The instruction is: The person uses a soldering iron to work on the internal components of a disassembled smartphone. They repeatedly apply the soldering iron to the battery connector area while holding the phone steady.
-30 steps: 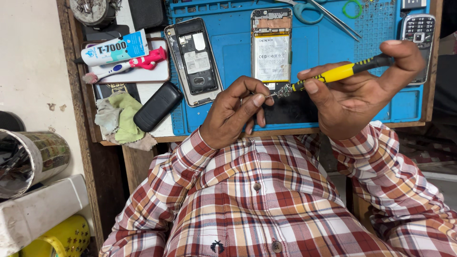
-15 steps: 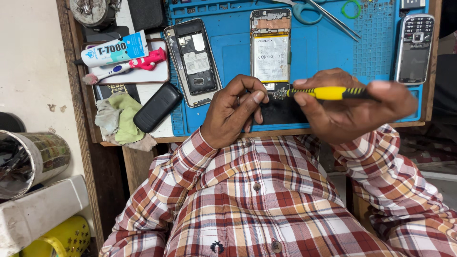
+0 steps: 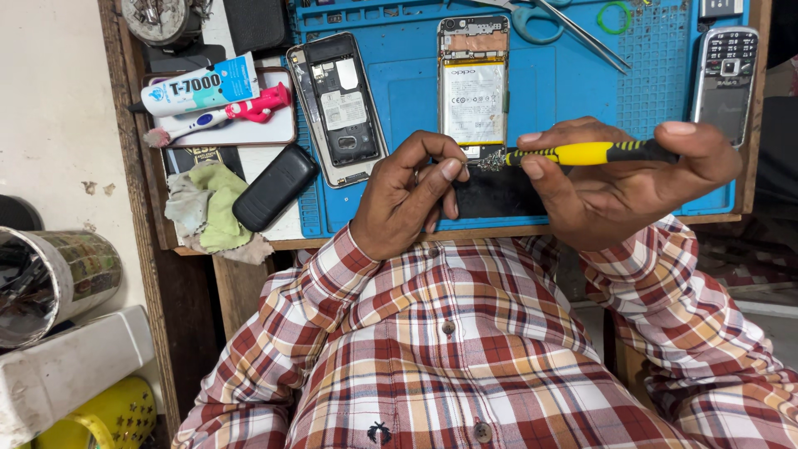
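Yellow and black, the screwdriver (image 3: 594, 152) lies level in the right hand (image 3: 619, 187), whose fingers (image 3: 694, 133) are clamped around its handle. Its metal tip points left to the near end of the opened phone (image 3: 474, 91), just beside the left hand (image 3: 411, 199). That hand's thumb and forefinger (image 3: 440, 175) are pinched together right at the tip; whether they hold a small screw I cannot tell, as anything there is too small to see. The phone rests on the blue mat (image 3: 573, 83), back off, its white battery (image 3: 472, 101) showing.

Left of it lies a 2nd phone shell (image 3: 339, 104), then a black handset (image 3: 274, 187), a green cloth (image 3: 212, 204), a glue tube (image 3: 199, 83) and a pink toothbrush (image 3: 220, 118). A keypad phone (image 3: 726, 83) sits at the far right, scissors (image 3: 532, 17) at the far edge. All of it sits on the wooden desk (image 3: 499, 233).

The likeliest trouble, I judge, is a slip: the tip is close to the bare battery and board, so a skid could gouge them. Any tiny part pinched at the near desk edge could also drop into the lap and be lost.
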Tool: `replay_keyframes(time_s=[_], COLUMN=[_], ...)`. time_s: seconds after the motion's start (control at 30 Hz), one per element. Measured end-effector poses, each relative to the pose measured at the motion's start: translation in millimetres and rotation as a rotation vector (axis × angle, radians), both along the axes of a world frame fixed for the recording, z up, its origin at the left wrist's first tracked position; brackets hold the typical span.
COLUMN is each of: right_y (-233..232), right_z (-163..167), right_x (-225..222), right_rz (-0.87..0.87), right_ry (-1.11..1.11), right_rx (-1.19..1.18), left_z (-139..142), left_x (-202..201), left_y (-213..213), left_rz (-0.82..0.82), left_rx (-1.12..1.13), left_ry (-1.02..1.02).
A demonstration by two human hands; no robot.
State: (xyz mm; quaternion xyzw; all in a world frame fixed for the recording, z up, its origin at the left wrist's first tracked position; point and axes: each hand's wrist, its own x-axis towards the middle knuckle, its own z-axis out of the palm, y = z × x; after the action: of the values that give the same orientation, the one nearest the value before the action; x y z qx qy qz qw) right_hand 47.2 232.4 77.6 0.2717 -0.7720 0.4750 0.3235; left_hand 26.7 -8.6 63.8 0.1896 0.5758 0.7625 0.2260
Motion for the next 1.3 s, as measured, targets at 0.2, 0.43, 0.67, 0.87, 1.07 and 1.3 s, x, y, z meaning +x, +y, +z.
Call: replay_keyframes(time_s=[0.2, 0.43, 0.67, 0.87, 1.07, 1.3], right_y=[3, -4, -3, -2, -1, -16], right_z=[-6, -7, -3, -2, -2, -5], right_x=[-1, -5, -3, -12, -14, -10], right_rz=[0.004, 0.041, 0.058, 0.08, 0.105, 0.098], right_ry=[0.013, 0.074, 0.028, 0.042, -0.048, -0.205], right_rx=[-0.004, -0.056, -0.02, -0.046, -0.015, 0.118], left_z=[2, 2, 2, 3, 6, 13], left_x=[0, 0, -2, -2, 3, 15], left_y=[0, -1, 0, 0, -3, -19], left_rz=[0.003, -0.008, -0.019, 0.031, 0.302, 0.413], left_rx=[-0.017, -0.053, -0.042, -0.024, -0.098, -0.331], left_ry=[0.004, 0.012, -0.032, -0.059, 0.071, 0.313])
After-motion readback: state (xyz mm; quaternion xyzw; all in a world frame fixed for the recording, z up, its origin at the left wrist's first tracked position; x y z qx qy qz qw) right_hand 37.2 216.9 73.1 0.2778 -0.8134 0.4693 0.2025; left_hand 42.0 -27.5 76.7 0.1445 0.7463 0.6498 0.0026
